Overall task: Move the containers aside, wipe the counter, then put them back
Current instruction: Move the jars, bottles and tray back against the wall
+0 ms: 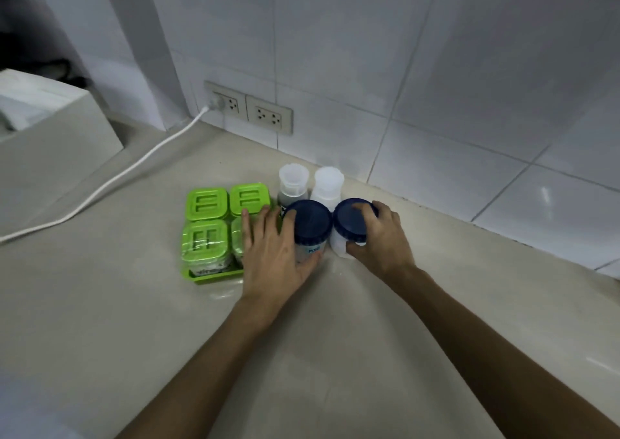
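1. Two bare forearms reach forward from the bottom edge over the pale surface (100, 321).
2. The left hand (271, 250) lies with its fingers spread along the left side of a jar with a dark blue lid (310, 220), thumb curled against the jar's front; it cups the jar rather than fully closing around it.
3. The right hand (379, 240) grips a second blue-lidded jar (350, 219), fingers over the lid's far edge and thumb pressed on the white body below (a firm hold, as far as can be seen).
4. The two jars stand touching, side by side.
5. Just left of the left hand sits a green tray (214, 276) holding four small tubs with green lids (206, 204) in a two-by-two block, wrapped in clear film; the left fingers overlap the nearer right tub.
6. Directly behind the jars stand two small bottles with translucent white caps (293, 178), close to the tiled wall (436, 69).
7. Farther left, a white cord (134, 167) runs across the surface to a wall socket (231, 103), with a white appliance (50, 120) at the far left edge.
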